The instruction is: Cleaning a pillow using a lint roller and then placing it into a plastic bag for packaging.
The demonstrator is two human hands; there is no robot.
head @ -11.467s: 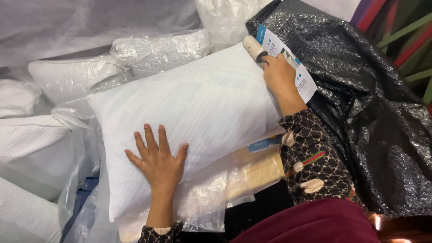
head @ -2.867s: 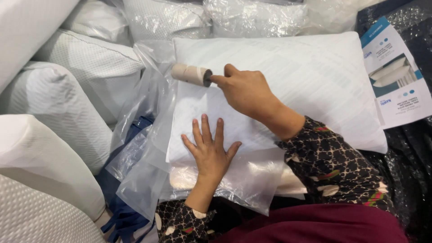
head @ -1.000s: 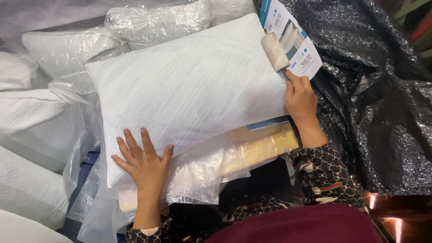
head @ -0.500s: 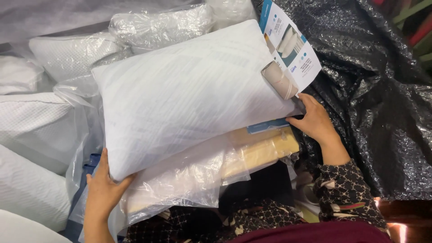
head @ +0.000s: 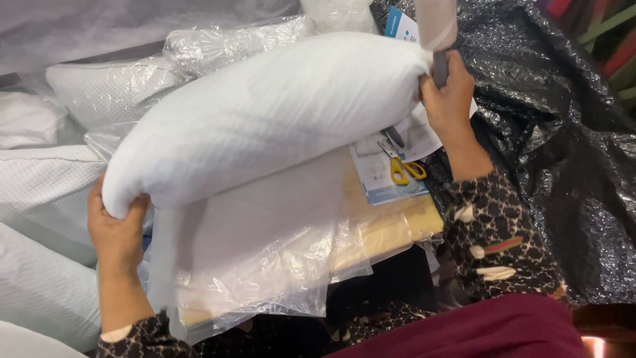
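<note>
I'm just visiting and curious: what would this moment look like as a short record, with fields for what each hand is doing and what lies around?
Left hand: left hand grips the lower left corner of the white pillow
Right hand: right hand holds the pillow's right end together with a lint roller
Pillow: lifted and tilted, off the surface
Underneath: clear plastic bag over a cardboard sheet
Beside it: yellow-handled scissors on a printed leaflet
Left side: more bagged pillows
Right side: black bubble wrap

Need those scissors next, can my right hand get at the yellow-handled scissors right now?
Probably not yet: the right hand grips the lifted pillow and a lint roller, though the scissors lie uncovered just below.
</note>
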